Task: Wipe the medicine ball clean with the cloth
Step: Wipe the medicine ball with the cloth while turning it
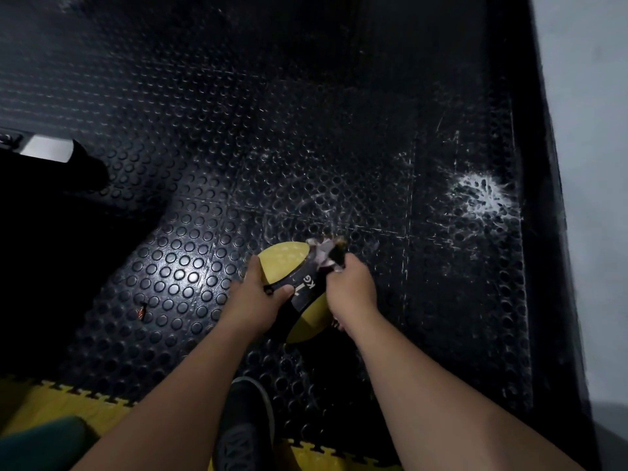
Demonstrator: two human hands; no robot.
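Shoe (246, 433) at 6 o'clock, black, on yellow mat edge (85, 407). Left hand (261, 290) just beyond, clasping medicine ball (289, 263) from 9 o'clock side, thumb on black band. Right hand (351, 287) grasping cloth (324, 253), pressing it on ball's 1 o'clock shoulder. Ball held above studded black floor (306, 130), frame centre. Judgement: wiping underway; yellow panels look dusty, most surface left. Writing: "KG" on band, a "1" apparently beside it. Farther, 2 o'clock: white splash mark (482, 195).

Left hand (260, 283) grips the yellow and black medicine ball (289, 258) above the studded black floor mat (306, 130); right hand (353, 287) presses a bunched cloth (326, 249) against its top
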